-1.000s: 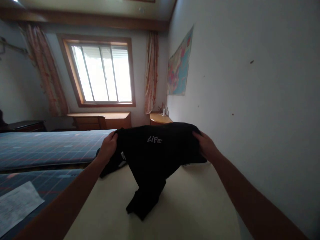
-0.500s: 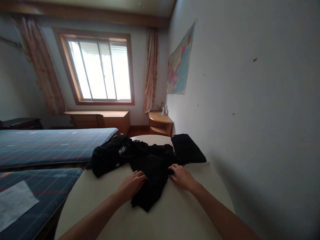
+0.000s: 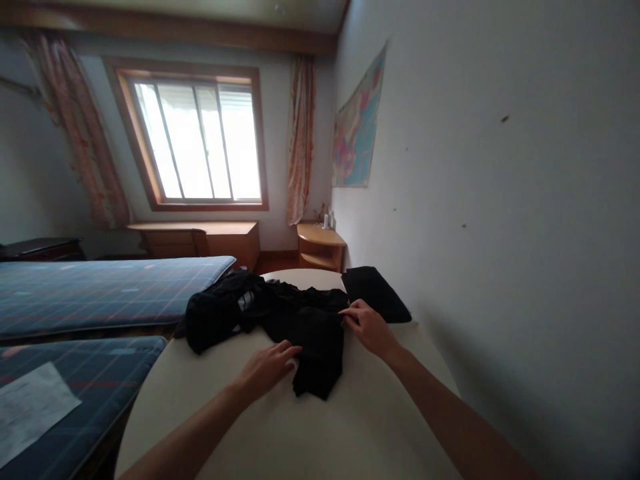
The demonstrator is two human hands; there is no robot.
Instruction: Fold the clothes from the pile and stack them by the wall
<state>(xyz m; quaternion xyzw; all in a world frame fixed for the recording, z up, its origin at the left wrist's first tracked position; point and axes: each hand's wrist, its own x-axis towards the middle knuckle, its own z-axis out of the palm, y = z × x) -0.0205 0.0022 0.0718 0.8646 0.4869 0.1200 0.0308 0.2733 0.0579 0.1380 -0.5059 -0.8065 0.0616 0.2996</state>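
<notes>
A black garment (image 3: 317, 343) lies spread on a round white table (image 3: 280, 440), its near end reaching toward me. Its exact kind I cannot make out. With fingers and thumb closed on its left edge, my left hand (image 3: 267, 369) is low over the tabletop. My right hand (image 3: 369, 328) pinches the garment's right edge, farther from me than the left hand. More black clothing (image 3: 213, 320) is bunched at the left, with a small pale patch on it. Beyond my right hand rests a folded black cloth (image 3: 377, 293).
Two plaid mattresses (image 3: 100, 290) stand left of the table; a white paper sheet (image 3: 37, 407) lies on the nearer one. The wall (image 3: 525, 267) runs close along the right side. A desk (image 3: 230, 230) and a corner shelf (image 3: 320, 235) stand at the back.
My right hand has moved farther away and slightly right. The garment's near end has swung right and away from me. My left hand has shifted slightly right.
</notes>
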